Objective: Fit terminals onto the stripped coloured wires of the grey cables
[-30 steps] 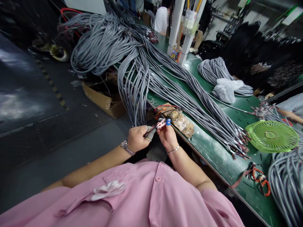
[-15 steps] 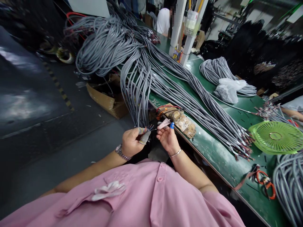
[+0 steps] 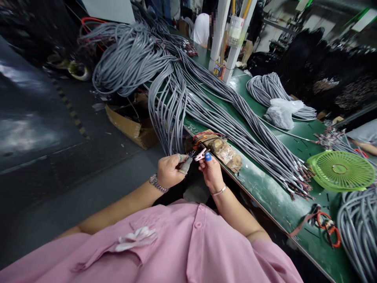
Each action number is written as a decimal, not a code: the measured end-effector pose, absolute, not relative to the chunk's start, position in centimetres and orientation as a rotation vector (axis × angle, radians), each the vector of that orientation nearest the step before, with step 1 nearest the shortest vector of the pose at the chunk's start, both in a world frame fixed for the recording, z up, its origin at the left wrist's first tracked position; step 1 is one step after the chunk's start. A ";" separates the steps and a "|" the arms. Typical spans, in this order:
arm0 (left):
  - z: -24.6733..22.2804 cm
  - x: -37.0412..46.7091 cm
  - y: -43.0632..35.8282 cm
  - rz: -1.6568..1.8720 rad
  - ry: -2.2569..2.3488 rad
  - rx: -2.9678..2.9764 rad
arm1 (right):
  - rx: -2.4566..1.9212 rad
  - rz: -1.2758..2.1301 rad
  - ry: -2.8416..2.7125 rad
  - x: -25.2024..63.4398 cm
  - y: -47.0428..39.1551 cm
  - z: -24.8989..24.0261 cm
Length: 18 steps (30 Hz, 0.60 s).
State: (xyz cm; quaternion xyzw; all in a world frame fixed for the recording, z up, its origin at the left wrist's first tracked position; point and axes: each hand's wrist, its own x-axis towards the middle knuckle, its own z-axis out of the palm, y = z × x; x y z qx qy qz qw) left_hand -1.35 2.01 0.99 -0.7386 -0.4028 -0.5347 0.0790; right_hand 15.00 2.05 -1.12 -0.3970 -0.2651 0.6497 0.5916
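Shirt [image 3: 173, 251], pink, buttoned, lower edge of frame; wht. cloth [image 3: 137, 238] tucked in chest pocket. L. hand [image 3: 171, 171], ctr. of frame: thumb & forefinger in greyish covers, clamped on thin wires [image 3: 190, 156], multicol., ends fanned out toward r. hand. Metal watch [image 3: 158, 184] on l. wrist. R. hand [image 3: 211, 173], just right of ctr.: fingers pinched on pink clip [image 3: 200, 155], tip angled at the wires; contact w/ wires too small to tell. Blue band [image 3: 208, 156] on r. thumb; bracelet [image 3: 219, 191] on r. wrist.

Table [image 3: 271, 192], green top, ctr. to lower right. Block [image 3: 228, 152], brownish, on near edge just beyond r. hand, red & blk. leads at its left end. Scissors [image 3: 330, 224], orange handles, lower right. Cable coil [image 3: 357, 228], grey, right edge. Fan [image 3: 340, 169], lt. green, lying flat, right. Long cables [image 3: 212, 114], grey, run diag. across tabletop, stripped ends toward fan. Carton [image 3: 123, 125], open, on floor, left of ctr. Cable heap [image 3: 126, 59], grey, upper left.

Plastic bag [image 3: 281, 114], clear, upper right, against 2nd grey coil [image 3: 266, 88]. Co-worker's forearm [image 3: 363, 146], right edge. Posts [image 3: 219, 35], wht., upper ctr.; person in wht. top [image 3: 202, 29] behind.
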 end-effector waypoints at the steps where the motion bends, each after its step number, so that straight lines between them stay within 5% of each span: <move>1: 0.9 -1.3 2.0 -1.603 -1.214 -2.214 | -0.973 1.431 -0.654 14.9 2.1 -1.3; 18: -0.7 -1.1 1.8 -1.482 -1.293 -2.335 | -0.818 1.635 -0.371 14.2 3.3 -0.9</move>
